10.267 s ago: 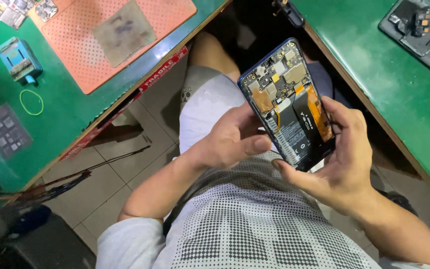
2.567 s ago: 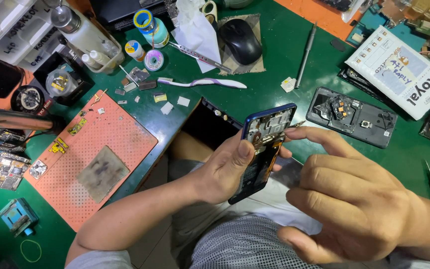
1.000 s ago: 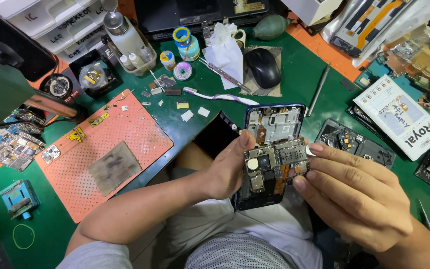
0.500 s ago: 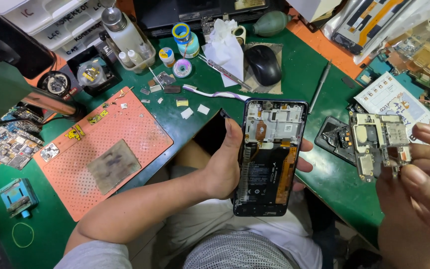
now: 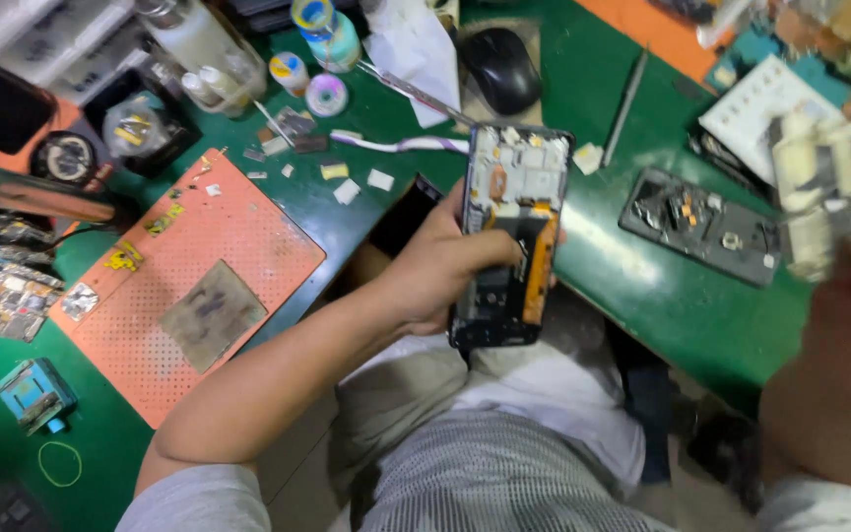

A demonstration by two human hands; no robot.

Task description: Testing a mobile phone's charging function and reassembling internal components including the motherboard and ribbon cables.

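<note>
My left hand (image 5: 445, 261) grips an opened smartphone (image 5: 509, 236) by its left edge, held upright above my lap with its bare inner frame and orange cable facing me. My right hand (image 5: 839, 345) is raised at the far right, blurred by motion, and holds a pale circuit board piece (image 5: 824, 187) lifted away from the phone. The two hands are well apart.
A green bench (image 5: 632, 266) wraps around me. An orange perforated mat (image 5: 199, 276) lies at left. Another opened phone (image 5: 706, 222) rests on the bench at right, with a black mouse (image 5: 502, 64), bottles (image 5: 194, 44), tape rolls (image 5: 327, 94) and a white booklet (image 5: 751, 113) behind.
My right hand has pulled the circuit board off the phone and carried it right and upward. The left hand keeps the phone, whose upper cavity now shows bare.
</note>
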